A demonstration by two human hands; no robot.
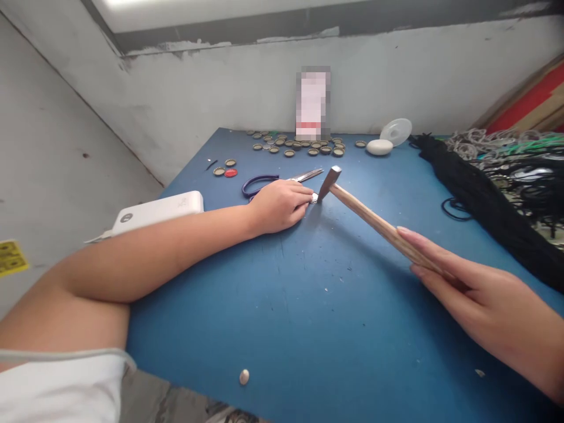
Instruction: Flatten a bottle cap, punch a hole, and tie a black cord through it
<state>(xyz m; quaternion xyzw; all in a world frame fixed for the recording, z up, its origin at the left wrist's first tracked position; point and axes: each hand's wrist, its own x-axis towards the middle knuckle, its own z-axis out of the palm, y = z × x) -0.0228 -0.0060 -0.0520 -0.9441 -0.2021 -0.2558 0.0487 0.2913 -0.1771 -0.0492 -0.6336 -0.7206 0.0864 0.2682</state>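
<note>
My left hand (278, 205) rests on the blue table (317, 294), fingers curled and pinching a small silver bottle cap (314, 198) against the surface. My right hand (476, 299) grips the wooden handle of a hammer (374, 218). The hammer's metal head (329, 182) points down and touches the cap beside my left fingertips. Purple-handled scissors (273, 181) lie just behind my left hand.
Several bottle caps (299, 145) lie scattered along the table's back edge, with two more and a red cap (230, 173) at the left. A white power bank (158, 212) sits left. A white dish (395, 131) and black cords (489, 205) occupy the right side.
</note>
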